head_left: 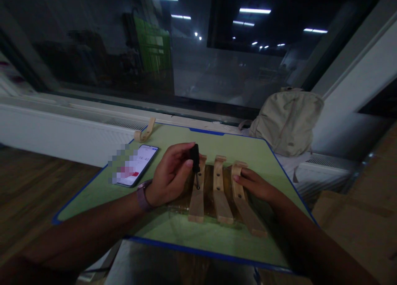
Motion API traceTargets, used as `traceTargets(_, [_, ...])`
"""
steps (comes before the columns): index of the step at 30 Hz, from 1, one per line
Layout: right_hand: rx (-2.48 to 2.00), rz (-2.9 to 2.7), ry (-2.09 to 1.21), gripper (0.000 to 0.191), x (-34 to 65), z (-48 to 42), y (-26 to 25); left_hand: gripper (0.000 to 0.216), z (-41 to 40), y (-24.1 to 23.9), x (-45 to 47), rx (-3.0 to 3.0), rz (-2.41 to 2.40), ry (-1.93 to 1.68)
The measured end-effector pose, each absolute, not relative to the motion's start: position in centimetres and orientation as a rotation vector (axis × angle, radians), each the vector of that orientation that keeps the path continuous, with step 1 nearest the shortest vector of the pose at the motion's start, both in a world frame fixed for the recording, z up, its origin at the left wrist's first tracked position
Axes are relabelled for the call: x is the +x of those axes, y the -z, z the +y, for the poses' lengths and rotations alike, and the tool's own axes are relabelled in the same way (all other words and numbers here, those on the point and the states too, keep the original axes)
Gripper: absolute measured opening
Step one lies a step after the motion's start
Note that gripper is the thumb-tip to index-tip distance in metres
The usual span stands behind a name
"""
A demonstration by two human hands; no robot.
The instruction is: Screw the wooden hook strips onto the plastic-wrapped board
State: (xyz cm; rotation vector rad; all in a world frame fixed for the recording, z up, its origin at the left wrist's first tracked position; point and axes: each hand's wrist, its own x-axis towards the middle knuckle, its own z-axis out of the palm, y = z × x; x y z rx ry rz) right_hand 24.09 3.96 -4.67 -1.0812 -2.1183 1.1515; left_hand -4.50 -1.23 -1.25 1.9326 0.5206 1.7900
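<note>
My left hand [171, 175] is closed round the black handle of a screwdriver [194, 154], held upright. Its metal tip meets the lower hole or screw of the left wooden hook [196, 206]. Beside that one lie a middle wooden hook [218, 185] and a right wooden hook [249, 214], both with dark holes or screws. All three lie across a brown, shiny strip or board [209, 181], whose exact kind I cannot make out. With thumb and fingers, my right hand [256, 183] grips the upper end of the right hook.
The pale green table [235, 245] has a blue rim. A phone [139, 165] lies left of my left hand; another curved wooden hook [145, 132] is at the back left corner. Behind the table are a window, a beige backpack [288, 119] and a radiator [68, 132]. Cardboard [350, 219] stands at right.
</note>
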Motion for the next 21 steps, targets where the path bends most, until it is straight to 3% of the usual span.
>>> traceTargets(6, [-1.055, -2.11, -1.171, 0.045, 24.06, 3.96, 4.65, 0.048, -1.01, 1.18, -4.82, 1.924, 0.51, -1.791])
traceTargets(13, [-1.075, -2.139, -1.139, 0.048, 24.29, 4.22, 5.03, 0.037, -1.44, 1.0, -4.3, 1.899, 0.459, -1.768])
traceTargets(21, [-1.085, -2.103, -1.145, 0.046, 24.12, 3.79, 4.68, 0.047, -0.75, 1.12, -4.74, 1.989, 0.456, -1.856])
